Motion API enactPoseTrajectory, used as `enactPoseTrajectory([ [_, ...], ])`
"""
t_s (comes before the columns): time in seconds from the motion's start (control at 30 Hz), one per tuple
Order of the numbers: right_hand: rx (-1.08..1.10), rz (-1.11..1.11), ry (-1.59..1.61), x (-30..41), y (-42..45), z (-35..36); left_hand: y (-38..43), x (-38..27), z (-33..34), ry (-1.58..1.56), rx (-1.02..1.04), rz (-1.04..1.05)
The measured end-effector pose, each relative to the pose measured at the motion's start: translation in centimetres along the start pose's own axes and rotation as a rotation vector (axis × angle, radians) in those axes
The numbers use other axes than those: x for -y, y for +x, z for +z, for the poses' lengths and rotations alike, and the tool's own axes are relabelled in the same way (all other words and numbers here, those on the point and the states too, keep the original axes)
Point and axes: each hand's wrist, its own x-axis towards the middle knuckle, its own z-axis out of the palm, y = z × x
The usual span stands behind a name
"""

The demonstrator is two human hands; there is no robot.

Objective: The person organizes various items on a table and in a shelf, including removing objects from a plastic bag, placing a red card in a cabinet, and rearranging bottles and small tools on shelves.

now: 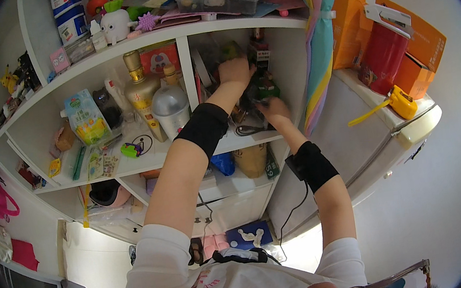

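Observation:
Both my hands reach into the right compartment of a white shelf unit point(256, 143). My left hand point(235, 72) is deep inside, its fingers hidden behind the back of the hand, close to a yellow-green object point(229, 51). Lower and to the right, my right hand point(276, 110) is blurred, among dark items near a green and red package point(267, 88). What either hand grips, if anything, cannot be made out. A black cable point(250, 130) lies on the shelf board below my hands. Small boxes point(262, 56) stand at the compartment's right side.
Left of the divider point(187, 71) stand a gold bottle point(142, 90), a lidded cup point(171, 108) and a pouch point(87, 117). A striped curtain point(318, 47) hangs at the right. On the refrigerator point(386, 112) are a red canister point(383, 56) and a yellow tape measure point(403, 102).

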Motion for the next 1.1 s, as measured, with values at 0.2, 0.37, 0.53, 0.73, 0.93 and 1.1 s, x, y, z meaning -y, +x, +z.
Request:
enactPoseTrajectory([
  [0.2,-0.027,-0.012,-0.026,0.5,-0.4,0.1,-0.4,0.5,-0.6,0.04,0.054,-0.005],
  [0.37,0.091,0.024,-0.053,1.4,-0.6,-0.4,-0.4,0.0,-1.3,0.068,0.186,-0.063],
  [0.53,0.023,-0.006,-0.012,1.8,-1.1,-0.9,-0.5,0.2,-2.0,0.006,0.312,-0.076],
  [0.73,-0.12,-0.043,0.04,1.0,-1.0,0.1,-1.0,0.0,-3.7,-0.101,0.203,-0.137],
  [0.93,0.026,0.031,-0.247,2.9,-0.7,0.2,-0.4,-1.0,-5.9,-0.041,0.134,-0.07],
  [1.1,-0.046,0.048,-0.27,4.2,-0.4,0.8,-0.5,-1.3,-6.5,-0.024,0.18,-0.074],
])
